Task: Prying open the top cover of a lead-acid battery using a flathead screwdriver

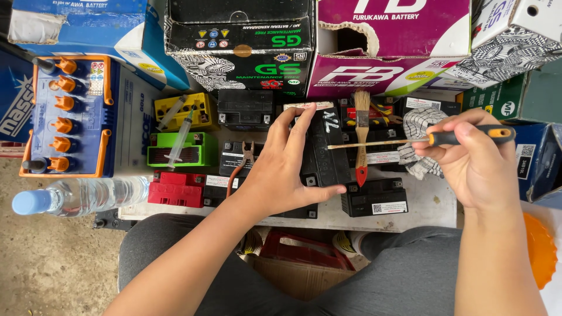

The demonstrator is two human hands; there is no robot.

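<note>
Here the left hand [287,169] lies spread over a tall black battery [325,155] that stands near the middle of the desk [427,205], its fingers [293,120] curled around the battery's far top edge and the thumb stretched along the near side, so the hand clasps the case from above rather than lifting it. The right hand [474,161] is clenched around the black and orange handle of a screwdriver [410,140], and that tool's long axis runs almost level across the view, handle to the right, thin shaft pointing left, with the tip ending just beside the battery's right upper face. So the battery lies straight to the left of the screwdriver tip, along the line of the shaft, and the left hand is the one already on it while the right hand stays apart, reaching it only through the tool. A paintbrush [362,137] with a red handle lies across the smaller batteries between the two hands, its long axis running away from the person, and the shaft passes over it at roughly a right angle. A white knitted glove [418,137] sits just under the right hand's fingers. To the left are small green [175,150], yellow [181,111] and red [175,187] batteries with two syringes [178,131] lying on them, a larger battery with orange caps [67,114], and a water bottle [82,196] on its side. Cardboard boxes [246,41] are stacked along the far edge.
</note>
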